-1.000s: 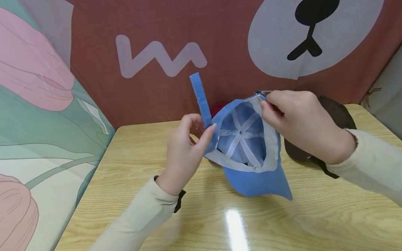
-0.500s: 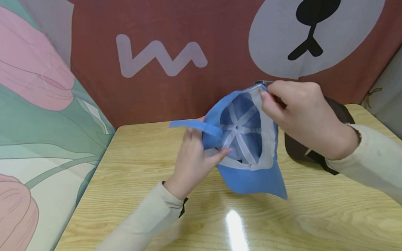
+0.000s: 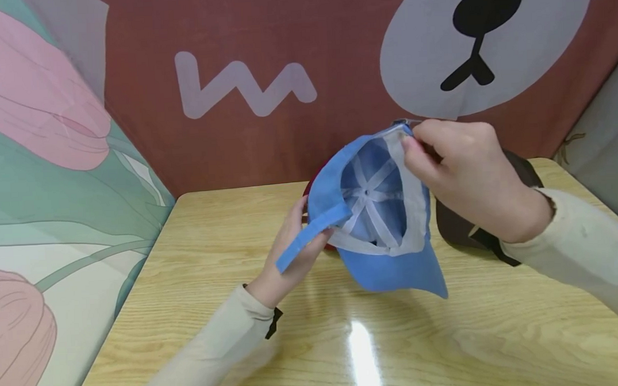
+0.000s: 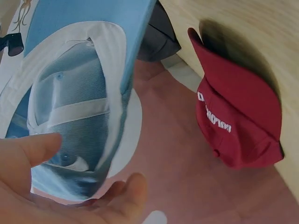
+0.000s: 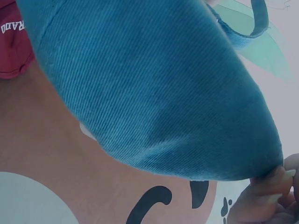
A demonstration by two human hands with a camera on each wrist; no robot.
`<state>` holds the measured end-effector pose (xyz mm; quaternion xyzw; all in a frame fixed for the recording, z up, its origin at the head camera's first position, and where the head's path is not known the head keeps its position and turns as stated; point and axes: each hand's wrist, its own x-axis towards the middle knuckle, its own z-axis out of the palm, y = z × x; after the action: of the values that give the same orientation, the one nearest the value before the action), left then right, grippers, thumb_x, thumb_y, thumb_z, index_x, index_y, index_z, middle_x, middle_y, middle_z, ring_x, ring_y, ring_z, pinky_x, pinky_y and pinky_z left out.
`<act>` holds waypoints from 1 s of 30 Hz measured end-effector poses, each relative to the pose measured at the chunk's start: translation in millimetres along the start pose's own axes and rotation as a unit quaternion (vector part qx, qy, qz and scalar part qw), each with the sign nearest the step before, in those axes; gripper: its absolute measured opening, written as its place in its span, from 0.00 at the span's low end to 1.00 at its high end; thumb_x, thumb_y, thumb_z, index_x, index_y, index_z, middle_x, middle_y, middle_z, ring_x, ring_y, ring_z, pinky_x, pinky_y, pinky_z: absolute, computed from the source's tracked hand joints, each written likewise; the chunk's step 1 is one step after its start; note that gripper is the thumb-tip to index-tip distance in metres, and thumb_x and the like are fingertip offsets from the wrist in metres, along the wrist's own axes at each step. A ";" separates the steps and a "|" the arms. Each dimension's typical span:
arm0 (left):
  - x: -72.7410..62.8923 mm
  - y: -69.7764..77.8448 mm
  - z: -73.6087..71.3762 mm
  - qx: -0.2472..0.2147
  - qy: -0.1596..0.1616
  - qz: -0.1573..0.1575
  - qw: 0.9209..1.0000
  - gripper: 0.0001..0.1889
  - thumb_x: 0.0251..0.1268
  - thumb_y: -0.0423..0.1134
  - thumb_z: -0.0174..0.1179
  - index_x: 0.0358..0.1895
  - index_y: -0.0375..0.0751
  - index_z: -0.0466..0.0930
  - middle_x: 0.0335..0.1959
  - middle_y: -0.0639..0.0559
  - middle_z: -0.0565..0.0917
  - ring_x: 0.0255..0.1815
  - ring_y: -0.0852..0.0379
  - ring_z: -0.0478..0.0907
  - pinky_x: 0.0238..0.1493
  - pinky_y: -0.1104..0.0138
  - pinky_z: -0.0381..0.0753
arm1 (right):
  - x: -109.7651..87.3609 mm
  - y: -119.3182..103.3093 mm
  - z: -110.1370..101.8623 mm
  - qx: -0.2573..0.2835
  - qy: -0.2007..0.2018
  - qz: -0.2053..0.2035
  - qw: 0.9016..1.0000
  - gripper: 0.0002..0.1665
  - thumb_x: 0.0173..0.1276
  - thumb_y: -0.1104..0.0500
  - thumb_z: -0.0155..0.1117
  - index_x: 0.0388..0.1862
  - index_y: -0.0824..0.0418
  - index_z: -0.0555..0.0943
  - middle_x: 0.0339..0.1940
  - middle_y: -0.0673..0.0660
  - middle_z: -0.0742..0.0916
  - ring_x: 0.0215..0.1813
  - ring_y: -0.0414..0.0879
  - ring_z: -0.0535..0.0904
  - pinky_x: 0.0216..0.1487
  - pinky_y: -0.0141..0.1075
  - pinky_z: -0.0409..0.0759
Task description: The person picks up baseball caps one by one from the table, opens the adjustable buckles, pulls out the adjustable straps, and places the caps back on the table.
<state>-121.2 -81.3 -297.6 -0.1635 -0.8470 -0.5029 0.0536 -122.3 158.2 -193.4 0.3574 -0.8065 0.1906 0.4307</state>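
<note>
A blue baseball cap is held up over the table with its opening toward the head camera and its brim lowest. White sweatband and seam tape show inside. My right hand pinches the cap's upper back edge, right beside a small metal buckle. On the left side my left hand rests against the cap, fingers behind it, thumb at its edge. A loose blue strap hangs across that hand, its end pointing down left. In the left wrist view the left thumb lies straight over the opening.
A dark red cap with white lettering stands behind the blue cap, mostly hidden in the head view. A dark brown cap lies behind my right wrist. The wooden table meets a printed cloth backdrop.
The strap, upright between my left thumb and fingers earlier, has flopped over to the lower left. My left hand has let it go and opened against the cap. The cap has risen slightly.
</note>
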 end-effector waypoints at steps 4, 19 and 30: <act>-2.5 -2.7 -0.7 -0.018 -0.011 -0.027 0.999 0.31 0.68 0.40 0.57 0.71 0.33 0.59 0.62 0.39 0.73 0.60 0.44 0.72 0.56 0.52 0.74 | -1.6 1.3 -0.4 0.012 0.001 0.019 1.000 0.18 0.67 0.65 0.52 0.16 0.59 0.65 0.13 0.51 0.63 0.16 0.42 0.56 0.20 0.32 0.53; -17.5 -14.4 10.4 -0.280 -0.093 -0.108 0.949 0.22 0.75 0.37 0.40 0.63 0.21 0.62 0.49 0.30 0.78 0.51 0.43 0.79 0.57 0.53 0.74 | -13.1 30.4 11.2 -0.023 0.023 -0.001 0.999 0.18 0.70 0.59 0.51 0.18 0.56 0.66 0.14 0.47 0.63 0.16 0.40 0.56 0.21 0.30 0.53; -16.5 -16.9 9.3 -0.459 -0.152 -0.152 0.862 0.26 0.81 0.48 0.31 0.64 0.28 0.61 0.44 0.47 0.84 0.44 0.57 0.81 0.52 0.58 0.78 | -1.4 -3.2 3.7 -0.002 -0.069 0.026 0.997 0.14 0.63 0.70 0.65 0.20 0.63 0.73 0.17 0.53 0.70 0.20 0.43 0.63 0.23 0.31 0.62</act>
<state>-110.6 -84.4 -320.4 -0.1132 -0.5319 -0.8058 -0.2344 -121.5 154.3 -196.6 0.3477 -0.8438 0.1745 0.3697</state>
